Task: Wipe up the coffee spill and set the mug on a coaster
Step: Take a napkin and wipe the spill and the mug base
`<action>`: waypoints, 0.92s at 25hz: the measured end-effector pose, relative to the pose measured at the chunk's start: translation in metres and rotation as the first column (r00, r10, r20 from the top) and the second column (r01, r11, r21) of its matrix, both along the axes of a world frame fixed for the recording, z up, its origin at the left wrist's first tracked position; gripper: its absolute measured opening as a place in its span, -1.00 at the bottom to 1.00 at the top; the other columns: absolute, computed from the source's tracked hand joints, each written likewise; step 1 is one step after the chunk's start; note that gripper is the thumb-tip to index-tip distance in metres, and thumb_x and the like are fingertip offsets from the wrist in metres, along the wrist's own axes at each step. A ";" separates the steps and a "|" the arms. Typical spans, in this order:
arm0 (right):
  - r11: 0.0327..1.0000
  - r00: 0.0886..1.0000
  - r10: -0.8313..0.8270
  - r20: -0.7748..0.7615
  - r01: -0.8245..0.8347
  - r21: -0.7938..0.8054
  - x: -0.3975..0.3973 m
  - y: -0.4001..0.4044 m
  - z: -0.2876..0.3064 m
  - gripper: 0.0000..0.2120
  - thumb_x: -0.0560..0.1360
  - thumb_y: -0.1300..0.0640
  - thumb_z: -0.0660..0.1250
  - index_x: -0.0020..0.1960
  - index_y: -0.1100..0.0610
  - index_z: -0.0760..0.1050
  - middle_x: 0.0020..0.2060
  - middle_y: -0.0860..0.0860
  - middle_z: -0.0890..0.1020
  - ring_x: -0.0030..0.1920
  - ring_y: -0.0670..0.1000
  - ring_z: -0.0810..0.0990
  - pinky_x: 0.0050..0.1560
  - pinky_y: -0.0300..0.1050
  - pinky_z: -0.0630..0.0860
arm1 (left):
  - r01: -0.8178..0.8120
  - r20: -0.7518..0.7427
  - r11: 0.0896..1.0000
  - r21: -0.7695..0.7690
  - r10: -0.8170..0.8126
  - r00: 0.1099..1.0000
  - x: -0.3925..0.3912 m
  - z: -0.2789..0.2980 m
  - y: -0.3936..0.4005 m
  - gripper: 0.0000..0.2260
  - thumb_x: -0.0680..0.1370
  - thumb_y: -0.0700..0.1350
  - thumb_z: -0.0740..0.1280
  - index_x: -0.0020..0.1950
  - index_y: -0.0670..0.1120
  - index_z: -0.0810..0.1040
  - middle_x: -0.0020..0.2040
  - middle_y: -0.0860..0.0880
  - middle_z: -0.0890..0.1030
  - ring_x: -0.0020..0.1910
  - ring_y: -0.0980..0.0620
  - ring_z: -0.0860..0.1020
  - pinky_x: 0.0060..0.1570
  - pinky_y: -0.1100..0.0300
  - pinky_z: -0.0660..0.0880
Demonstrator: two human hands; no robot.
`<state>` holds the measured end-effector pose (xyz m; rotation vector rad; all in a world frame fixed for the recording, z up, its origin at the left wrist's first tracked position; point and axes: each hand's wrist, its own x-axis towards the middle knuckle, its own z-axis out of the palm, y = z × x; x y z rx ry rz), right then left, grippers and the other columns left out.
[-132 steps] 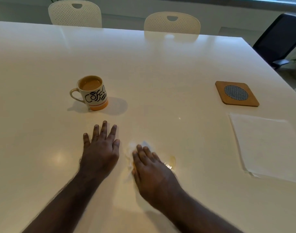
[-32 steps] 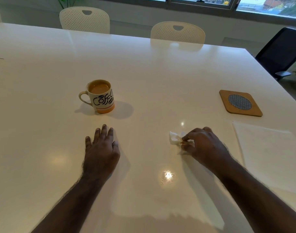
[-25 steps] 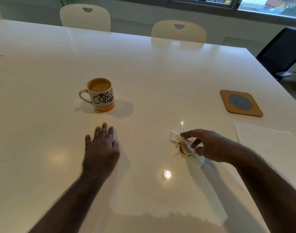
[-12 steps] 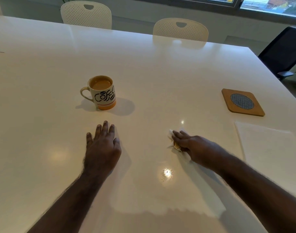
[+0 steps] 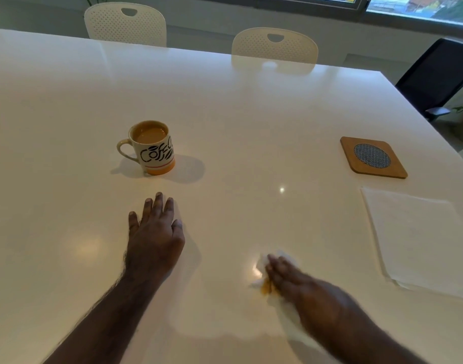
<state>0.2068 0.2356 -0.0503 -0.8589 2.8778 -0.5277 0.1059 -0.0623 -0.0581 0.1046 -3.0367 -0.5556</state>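
Nearest you, your right hand [image 5: 301,287] lies flat and blurred on the bench [image 5: 238,106], its fingers [image 5: 277,266] stretched out and pressing a crumpled, coffee-stained tissue [image 5: 264,274] onto the spot being wiped; the tissue shows at the fingertips and under the palm. Your left hand [image 5: 155,232] rests palm down just to the left, fingers spread, holding nothing. The relation that matters next, as I judge it: the mug [image 5: 153,147] stands upright beyond the left hand, a little to its left, handle pointing left, still full of coffee, so the left hand is the nearer one. The coaster [image 5: 373,157] sits well apart, far to the right, beyond a stack of white napkins [image 5: 419,240]. Carrying the mug there means crossing the bench slowly and level.
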 end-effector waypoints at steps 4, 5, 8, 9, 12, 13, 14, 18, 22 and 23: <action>0.885 0.882 -0.463 -0.086 0.465 0.010 -0.054 0.056 0.018 -0.46 0.52 0.42 0.10 0.49 0.19 0.22 0.47 0.01 0.17 0.47 0.00 0.22 0.35 -0.36 -0.02 | -0.001 0.000 1.000 -0.019 0.001 1.000 0.000 -0.001 0.001 -0.40 0.53 0.09 -0.10 0.59 0.00 0.04 0.61 0.00 -0.01 0.58 0.02 -0.06 0.52 -0.08 -0.17; 0.846 0.841 -0.532 -0.101 0.533 -0.016 -0.062 0.064 0.020 -0.46 0.55 0.39 0.11 0.50 0.15 0.19 0.50 0.00 0.17 0.48 -0.02 0.19 0.37 -0.28 0.07 | -0.001 0.002 1.000 -0.024 0.001 1.000 0.000 -0.001 0.001 -0.40 0.54 0.09 -0.10 0.59 0.00 0.04 0.61 0.00 -0.01 0.58 0.02 -0.06 0.52 -0.09 -0.17; 0.833 0.824 -0.537 -0.179 0.552 0.041 -0.073 0.038 0.023 -0.52 0.56 0.35 0.06 0.47 0.19 0.29 0.45 0.11 0.33 0.44 0.02 0.31 0.35 -0.15 0.29 | 0.000 0.005 0.999 -0.042 0.001 1.000 0.000 -0.001 0.002 -0.41 0.55 0.09 -0.11 0.59 -0.01 0.02 0.61 -0.01 -0.02 0.58 0.01 -0.07 0.52 -0.09 -0.17; 0.856 0.849 -0.491 -0.195 0.511 0.070 -0.070 0.019 0.020 -0.51 0.51 0.38 0.07 0.42 0.22 0.37 0.41 0.12 0.39 0.40 0.03 0.38 0.32 -0.17 0.32 | 0.000 0.007 0.999 -0.049 0.000 1.000 0.000 -0.001 0.002 -0.41 0.55 0.09 -0.11 0.59 -0.01 0.02 0.61 -0.01 -0.03 0.58 0.00 -0.07 0.52 -0.09 -0.18; 0.955 0.940 -0.260 -0.220 0.284 0.086 -0.038 -0.043 0.000 -0.52 0.24 0.35 0.28 0.16 0.28 0.60 0.16 0.17 0.61 0.12 0.13 0.64 0.09 -0.12 0.50 | 0.003 0.010 0.998 -0.064 -0.002 1.000 0.001 -0.001 0.001 -0.41 0.55 0.10 -0.12 0.59 -0.01 0.00 0.61 -0.02 -0.04 0.58 -0.01 -0.08 0.52 -0.10 -0.18; 0.972 0.969 -0.187 -0.163 0.206 0.110 -0.021 -0.061 0.001 -0.51 0.22 0.30 0.28 0.14 0.23 0.62 0.16 0.14 0.63 0.10 0.10 0.65 0.03 -0.16 0.53 | 0.005 0.013 0.998 -0.065 -0.004 1.000 0.001 -0.001 0.001 -0.41 0.55 0.10 -0.12 0.59 -0.01 -0.01 0.61 -0.02 -0.04 0.58 0.00 -0.09 0.51 -0.09 -0.19; 0.981 0.984 -0.120 -0.131 0.138 0.136 -0.006 -0.072 0.005 -0.50 0.22 0.22 0.27 0.15 0.17 0.63 0.18 0.08 0.63 0.12 0.03 0.64 -0.03 -0.26 0.54 | 0.005 0.016 0.998 -0.063 -0.004 1.000 0.001 -0.001 0.002 -0.41 0.56 0.09 -0.12 0.59 -0.01 -0.01 0.61 -0.01 -0.05 0.58 0.00 -0.10 0.51 -0.08 -0.19; 0.980 0.992 -0.086 -0.093 0.101 0.172 0.017 -0.054 0.020 -0.47 0.28 0.16 0.11 0.17 0.08 0.61 0.22 -0.01 0.60 0.16 -0.09 0.60 -0.23 -0.43 0.51 | 0.003 0.008 0.999 -0.042 -0.003 1.000 0.002 0.001 0.002 -0.42 0.57 0.08 -0.09 0.59 -0.01 0.00 0.61 -0.01 -0.05 0.58 0.01 -0.10 0.52 -0.08 -0.19; 0.887 0.882 -0.427 -0.198 0.451 0.101 -0.019 0.010 0.021 -0.48 0.38 0.27 -0.01 0.22 0.40 0.50 0.27 0.15 0.41 0.17 0.22 0.58 0.27 -0.47 0.02 | 0.003 0.008 1.000 -0.031 -0.002 1.000 0.001 0.000 0.002 -0.42 0.56 0.09 -0.09 0.59 0.00 0.01 0.61 0.00 -0.04 0.58 0.02 -0.09 0.52 -0.08 -0.19; 0.856 0.836 -0.460 -0.300 0.507 0.101 -0.028 0.022 0.028 -0.51 0.47 0.30 -0.01 0.35 0.42 0.33 0.35 0.12 0.25 0.33 0.21 0.45 0.26 -0.48 -0.18 | 0.001 0.007 0.999 -0.032 -0.001 1.000 0.001 0.000 0.002 -0.43 0.57 0.08 -0.07 0.59 0.00 0.01 0.61 0.00 -0.04 0.58 0.02 -0.09 0.52 -0.09 -0.19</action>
